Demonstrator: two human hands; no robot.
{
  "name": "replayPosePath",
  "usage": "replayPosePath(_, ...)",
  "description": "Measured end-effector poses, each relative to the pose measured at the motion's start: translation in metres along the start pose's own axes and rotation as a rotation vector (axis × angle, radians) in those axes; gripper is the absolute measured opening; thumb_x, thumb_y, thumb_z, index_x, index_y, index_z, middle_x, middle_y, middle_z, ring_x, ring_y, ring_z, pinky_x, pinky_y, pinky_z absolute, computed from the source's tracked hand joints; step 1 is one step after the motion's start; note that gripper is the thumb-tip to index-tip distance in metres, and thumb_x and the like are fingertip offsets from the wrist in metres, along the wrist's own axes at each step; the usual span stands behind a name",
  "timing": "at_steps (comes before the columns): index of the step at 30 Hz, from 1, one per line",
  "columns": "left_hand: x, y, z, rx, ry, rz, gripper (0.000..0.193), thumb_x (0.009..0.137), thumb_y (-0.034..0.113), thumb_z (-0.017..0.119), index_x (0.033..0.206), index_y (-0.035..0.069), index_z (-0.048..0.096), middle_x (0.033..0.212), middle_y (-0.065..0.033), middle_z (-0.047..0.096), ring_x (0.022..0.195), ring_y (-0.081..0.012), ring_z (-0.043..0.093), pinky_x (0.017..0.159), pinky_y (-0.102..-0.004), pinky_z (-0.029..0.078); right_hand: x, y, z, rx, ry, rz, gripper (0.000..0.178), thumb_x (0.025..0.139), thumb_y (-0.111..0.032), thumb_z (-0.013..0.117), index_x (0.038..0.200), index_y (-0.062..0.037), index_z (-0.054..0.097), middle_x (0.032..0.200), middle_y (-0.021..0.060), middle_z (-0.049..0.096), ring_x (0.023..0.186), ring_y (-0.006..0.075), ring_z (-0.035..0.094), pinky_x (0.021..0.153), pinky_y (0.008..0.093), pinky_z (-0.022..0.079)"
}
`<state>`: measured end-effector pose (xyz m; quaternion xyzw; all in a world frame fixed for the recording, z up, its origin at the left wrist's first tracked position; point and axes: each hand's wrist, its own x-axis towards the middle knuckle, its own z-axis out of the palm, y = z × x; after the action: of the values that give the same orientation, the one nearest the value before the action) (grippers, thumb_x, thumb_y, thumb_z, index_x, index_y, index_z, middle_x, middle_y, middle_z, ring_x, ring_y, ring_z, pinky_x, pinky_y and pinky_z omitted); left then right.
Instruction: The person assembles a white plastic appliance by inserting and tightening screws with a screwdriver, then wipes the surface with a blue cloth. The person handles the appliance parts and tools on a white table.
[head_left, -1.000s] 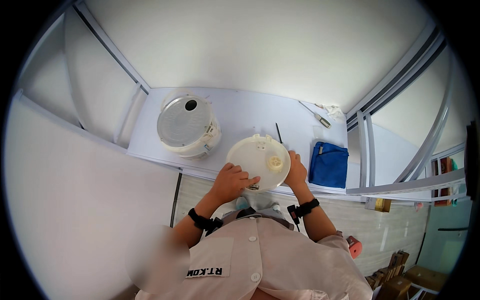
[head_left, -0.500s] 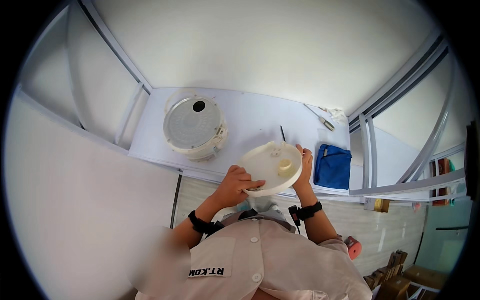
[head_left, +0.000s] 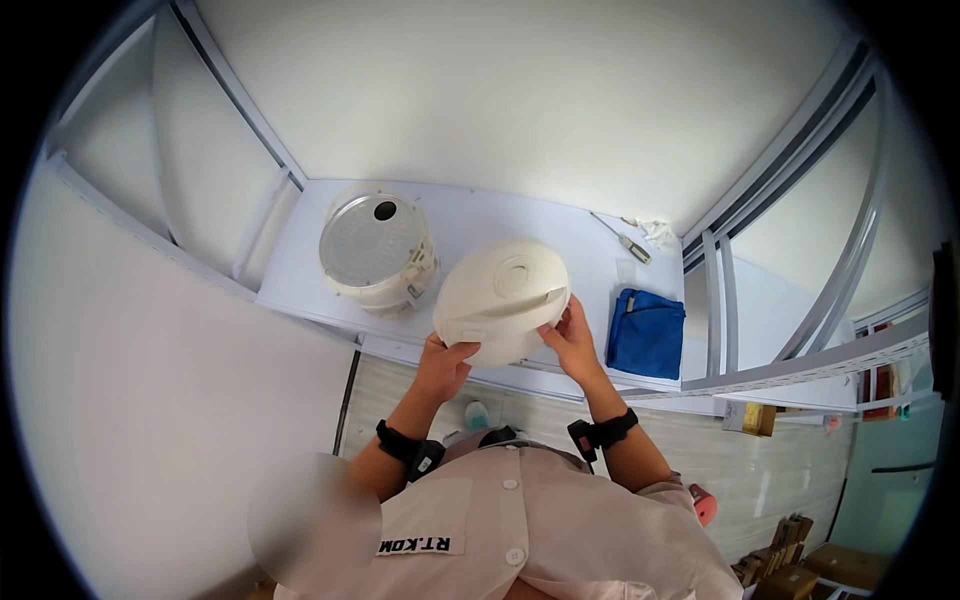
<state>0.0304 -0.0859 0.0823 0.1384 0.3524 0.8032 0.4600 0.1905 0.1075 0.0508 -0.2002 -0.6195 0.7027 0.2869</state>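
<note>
Between my hands is a round cream-white lid cover (head_left: 490, 290), held over the table's front edge. Its outer side faces up, showing a round vent ring and a raised bar across it. My left hand (head_left: 443, 366) grips the near left rim, thumb on top. At the right rim my right hand (head_left: 572, 345) is closed, its thumb pressed near the end of the bar. Fingers under the cover are hidden. To the left stands a white rice cooker (head_left: 378, 250), topped by a grey metal disc with a dark round hole.
A blue zipped pouch (head_left: 646, 333) lies at the table's right end. Behind it are a screwdriver (head_left: 633, 248) and crumpled white tissue (head_left: 657, 233). Metal frame posts (head_left: 716, 300) border the white table (head_left: 470, 215) on the right. A wall rises behind.
Both hands have turned the lid cover over, from its hollow inside to its outer side, and shifted it left. A thin dark rod seen behind it earlier no longer shows.
</note>
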Motion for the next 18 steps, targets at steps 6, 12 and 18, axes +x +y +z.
replayPosePath(6,-0.027,-0.012,0.018,0.573,0.129,0.061,0.049,0.095,0.005,0.078,0.139,-0.003,0.059,0.13,-0.0112,0.07,0.118,-0.0176,0.066,0.101,-0.0355,0.055,-0.02,-0.019,-0.016,0.035,0.103,-0.052,0.071,0.098,-0.005,0.074,0.156,0.0011,0.033,0.141,0.0141,0.061,0.128,0.0207,0.06,0.107,0.0363,0.051)
replayPosePath(12,-0.047,-0.009,0.043,0.715,0.13,0.247,0.084,0.091,0.008,0.084,0.158,-0.004,0.035,0.143,-0.0133,0.061,0.122,-0.019,0.065,0.096,-0.0336,0.057,-0.034,-0.046,-0.019,0.024,0.099,-0.035,0.069,0.098,-0.004,0.074,0.155,0.002,0.036,0.131,0.0124,0.067,0.117,0.0184,0.066,0.101,0.0331,0.054)
replayPosePath(18,-0.075,0.008,0.041,0.926,0.093,0.257,0.096,0.095,0.007,0.077,0.168,-0.005,0.015,0.15,-0.0156,0.058,0.122,-0.0187,0.064,0.096,-0.0311,0.055,-0.04,-0.049,-0.016,0.027,0.135,0.096,0.07,0.098,-0.007,0.074,0.156,0.0028,0.037,0.124,0.0134,0.072,0.108,0.0179,0.071,0.093,0.0322,0.058)
